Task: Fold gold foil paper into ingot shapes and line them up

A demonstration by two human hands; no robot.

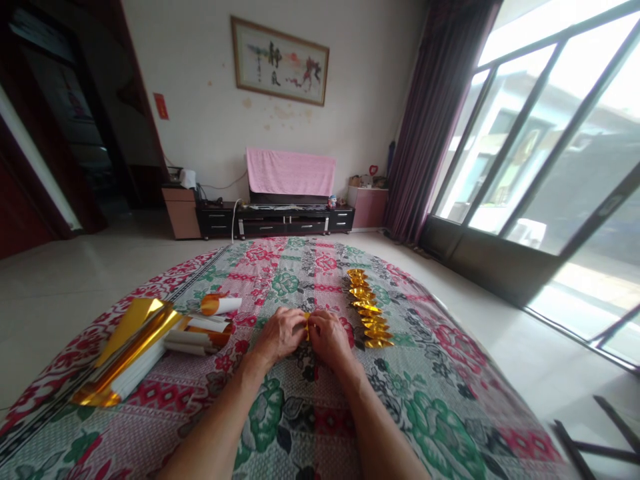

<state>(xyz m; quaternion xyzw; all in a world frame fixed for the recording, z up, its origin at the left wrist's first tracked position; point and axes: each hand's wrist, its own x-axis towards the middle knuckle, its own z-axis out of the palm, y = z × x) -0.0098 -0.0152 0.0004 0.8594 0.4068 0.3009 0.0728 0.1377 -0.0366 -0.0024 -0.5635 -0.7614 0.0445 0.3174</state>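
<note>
On the floral cloth (pixel 300 413), close in front of the person, the left hand (pixel 280 333) and the right hand (pixel 330 337) are meeting side by side. Both are curling almost closed and pinching a small gold foil piece (pixel 307 325) between their fingertips. Only a sliver of it is showing in the gap between the hands, so how far it is folded cannot be told.

Just right of the right hand and running away toward the far side, a row of folded gold foil shapes (pixel 369 310) is lying in a neat line, which suggests a fair number are already finished. Well apart to the left, a thick stack of gold foil sheets (pixel 133 347) is lying flat, with several loose curled sheets (pixel 200 337) resting beside it nearer the left hand. Judging by that stack, far more sheets are waiting than are lying folded, so the work is looking early rather than close to done.
</note>
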